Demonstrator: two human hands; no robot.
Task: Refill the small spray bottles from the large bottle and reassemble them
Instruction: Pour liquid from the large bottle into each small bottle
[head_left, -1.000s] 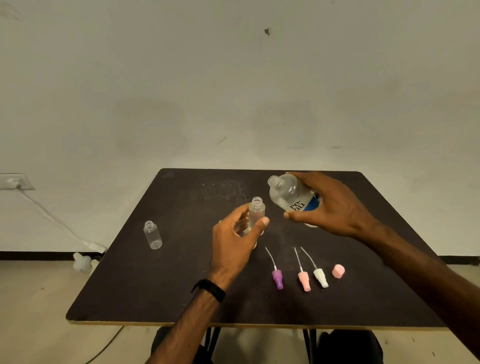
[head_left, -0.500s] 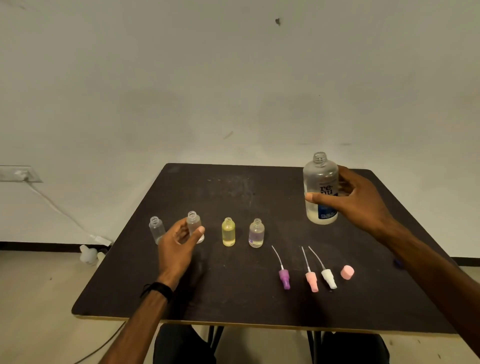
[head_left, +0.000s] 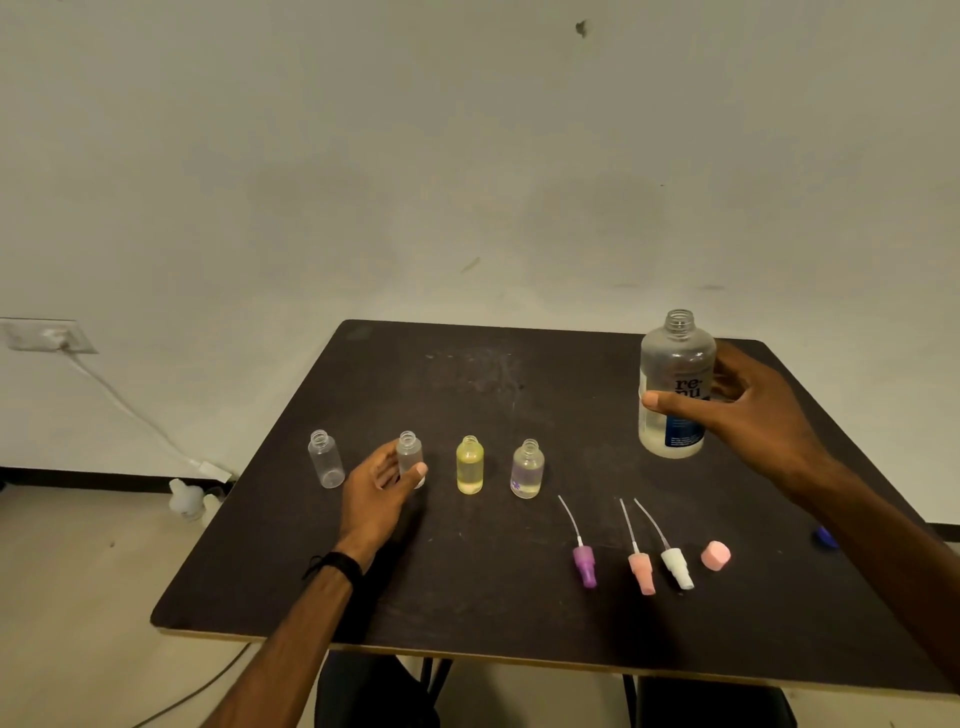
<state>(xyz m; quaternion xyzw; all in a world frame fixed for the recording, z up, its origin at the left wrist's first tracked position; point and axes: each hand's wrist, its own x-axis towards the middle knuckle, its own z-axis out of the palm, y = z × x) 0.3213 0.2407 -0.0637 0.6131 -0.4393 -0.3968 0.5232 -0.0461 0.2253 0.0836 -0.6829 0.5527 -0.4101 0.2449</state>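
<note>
Four small uncapped bottles stand in a row on the dark table (head_left: 467, 597): an empty clear one (head_left: 325, 459), a clear one (head_left: 410, 456) that my left hand (head_left: 376, 496) holds between thumb and fingers, a yellow one (head_left: 469, 465), and a clear one (head_left: 527, 469) with liquid. My right hand (head_left: 748, 415) grips the large open bottle (head_left: 675, 384), upright on the table at the back right. Three spray heads with tubes lie near the front: purple (head_left: 584, 566), pink (head_left: 641, 571), white (head_left: 677, 567). Beside them is a pink cap (head_left: 716, 555).
A blue cap (head_left: 825, 538) lies at the table's right edge, partly hidden by my right forearm. A wall socket (head_left: 41, 335) with a white cable is at the left. White plastic bottles (head_left: 187, 499) sit on the floor by the table's left side.
My right hand brought the large bottle from a tilted pouring pose to upright at the back right. My left hand carried the small bottle left and set it into the row.
</note>
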